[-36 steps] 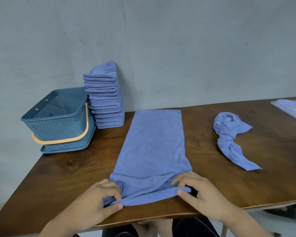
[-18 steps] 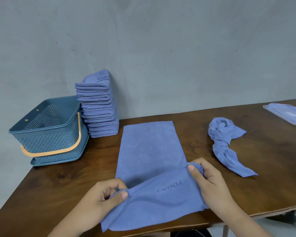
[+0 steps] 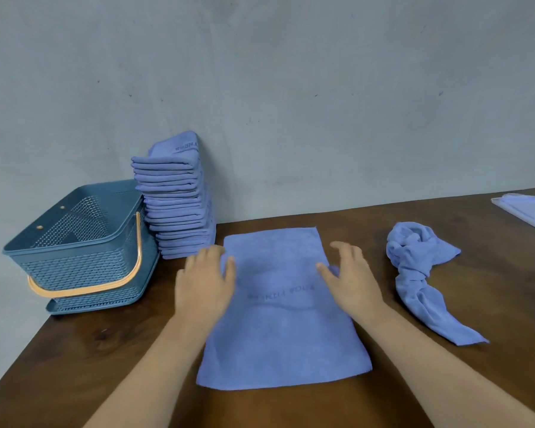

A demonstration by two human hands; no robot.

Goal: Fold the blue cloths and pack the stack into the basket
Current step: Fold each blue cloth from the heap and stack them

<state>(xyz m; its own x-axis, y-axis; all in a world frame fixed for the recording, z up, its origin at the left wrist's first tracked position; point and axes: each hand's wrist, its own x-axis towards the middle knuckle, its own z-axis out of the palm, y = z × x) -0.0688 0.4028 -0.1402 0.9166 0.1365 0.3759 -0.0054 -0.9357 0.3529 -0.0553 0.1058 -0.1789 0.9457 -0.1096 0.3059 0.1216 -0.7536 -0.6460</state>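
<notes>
Lying flat in the middle of the table [image 3: 445,384], the cloth [image 3: 284,335] shows us a doubled rectangle, its near edge close to the table's front and its far edge toward the wall [image 3: 291,88]. Faint lettering [image 3: 280,295] runs across it between the hands; we cannot read it.

We see the left hand [image 3: 206,282] released, fingers straight and together. It rests over the cloth's left edge near the far corner, with the thumb on the fabric. The right hand [image 3: 351,279] is released too, fingers spread and a little blurred. It lies over the right edge, thumb pointing inward onto the cloth. We cannot tell whether its fingertips touch the fabric. Neither hand grasps anything.

To the left, against the wall, stands the stack [image 3: 176,208] of folded cloths, tall, with its top piece tilted back onto the wall. Just beside it, at the table's left corner, sits the basket [image 3: 74,242], upright, nothing showing inside it. Its orange handle [image 3: 105,287] is folded down across the front.

To the right of the hands, well apart from the flat cloth, a twisted cloth [image 3: 417,273] lies unfolded on the wood. At the far right edge we make out a clear packet [image 3: 531,211], partly cut off.
</notes>
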